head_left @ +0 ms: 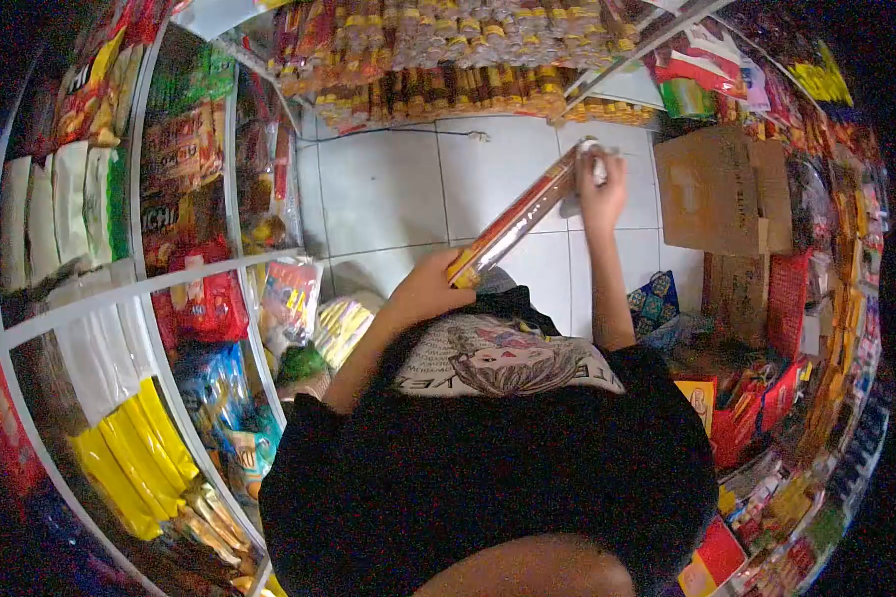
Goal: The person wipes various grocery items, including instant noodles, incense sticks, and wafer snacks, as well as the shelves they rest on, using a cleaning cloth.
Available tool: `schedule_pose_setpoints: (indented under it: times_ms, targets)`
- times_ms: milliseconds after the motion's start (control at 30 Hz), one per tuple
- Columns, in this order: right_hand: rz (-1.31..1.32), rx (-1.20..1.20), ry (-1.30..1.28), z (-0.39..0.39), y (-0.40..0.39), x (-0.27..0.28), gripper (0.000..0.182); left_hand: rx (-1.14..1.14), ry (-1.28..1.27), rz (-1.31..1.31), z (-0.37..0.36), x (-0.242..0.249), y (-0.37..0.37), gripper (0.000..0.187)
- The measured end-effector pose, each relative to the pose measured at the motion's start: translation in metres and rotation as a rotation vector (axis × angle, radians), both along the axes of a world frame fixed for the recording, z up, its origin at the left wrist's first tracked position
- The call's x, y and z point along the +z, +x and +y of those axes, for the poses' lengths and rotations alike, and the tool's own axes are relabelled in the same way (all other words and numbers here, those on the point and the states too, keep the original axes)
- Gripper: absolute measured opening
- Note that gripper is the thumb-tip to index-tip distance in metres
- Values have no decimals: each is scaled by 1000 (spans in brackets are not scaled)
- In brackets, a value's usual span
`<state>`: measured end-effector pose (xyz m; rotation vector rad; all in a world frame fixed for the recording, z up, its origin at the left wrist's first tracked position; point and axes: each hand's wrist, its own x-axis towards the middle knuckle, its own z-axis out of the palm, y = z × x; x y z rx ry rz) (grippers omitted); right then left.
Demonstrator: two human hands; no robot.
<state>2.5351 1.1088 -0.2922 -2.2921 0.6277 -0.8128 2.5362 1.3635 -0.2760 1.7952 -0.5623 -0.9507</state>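
A long, slim packet [516, 224], red-brown with a yellow end and shiny clear wrapping, slants up and to the right in front of my chest. My left hand [434, 287] is closed around its lower, yellow end. Up at the far end, my right hand [601, 189] is curled with bent fingers around a crumpled white wad [597, 164], blurred by motion, right against the packet's tip. I cannot tell what the white wad is made of.
Shelves [70, 313] of bagged goods rise on the left. Ahead, a rack holds rows of long, yellow-banded packets [448, 90] above the white tiled floor [378, 194]. A cardboard box [709, 189] and a red basket [757, 408] stand on the right.
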Motion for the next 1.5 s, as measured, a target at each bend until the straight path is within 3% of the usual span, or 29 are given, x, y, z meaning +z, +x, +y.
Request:
schedule_pose_setpoints:
  times_ms: [67,100,133,167,200,300,433,467,533,567,633,700,767,867,933,1000,1100,1133,1167,1200,1233,1300,1367,1400,1467,1500]
  targets:
    - [140,90,190,28,-3,-25,22,9,67,29,-1,0,7,36]
    - [-2,219,-23,55,-12,-36,23,-17,58,24,-2,5,11,36]
    - [112,369,-69,92,-17,9,27,54,12,-29,-3,10,16,38]
    - [150,608,-89,104,-22,5,36,130,-33,-79,-2,13,20,40]
    - [-11,728,-223,112,-19,29,28,110,75,-106,4,4,25,39]
    - [-123,699,-334,77,-12,5,24,125,-16,-165,3,32,27,42]
    - [-337,52,10,20,14,19,14,44,-16,-239,3,33,26,44]
    - [-343,45,3,16,19,19,14,27,-52,-218,2,27,24,43]
    - [-726,-238,830,13,26,16,17,10,-92,-200,-1,27,26,42]
    - [-729,-239,828,17,25,13,17,-12,-84,-194,-2,31,29,41]
    - [-761,-171,1100,32,24,12,29,-32,-80,-194,-4,30,35,40]
    - [-405,-102,788,78,12,24,31,43,-188,-143,-4,19,43,38]
    - [-432,39,1056,119,6,-9,32,86,-202,-78,-12,25,43,35]
    - [-447,178,1113,112,8,26,32,144,-296,5,-13,23,45,35]
    - [-87,-166,1039,75,14,51,29,70,-227,84,-7,24,42,36]
    - [-728,163,1362,26,29,35,31,-27,-164,108,-4,28,39,39]
    - [-813,272,1455,-11,40,41,34,-101,-226,174,-2,19,39,41]
    - [-739,126,1380,13,38,58,35,-74,-250,188,-3,14,41,39]
    - [-483,-53,1351,25,34,37,35,-76,-258,184,-3,10,45,39]
    - [-349,16,1271,59,26,60,39,6,-256,220,-3,6,50,37]
    - [244,159,1089,58,19,35,34,86,-255,253,-2,5,56,35]
    - [-290,218,1266,121,17,20,27,101,-267,274,4,12,66,30]
    - [-276,306,1311,118,19,24,25,120,-389,221,7,12,70,27]
    - [-254,388,1363,118,18,26,24,91,-366,335,12,15,69,25]
    - [-328,353,1237,100,23,38,28,57,-343,389,14,15,68,25]
    - [-454,188,1253,91,33,35,28,24,-333,434,13,16,69,24]
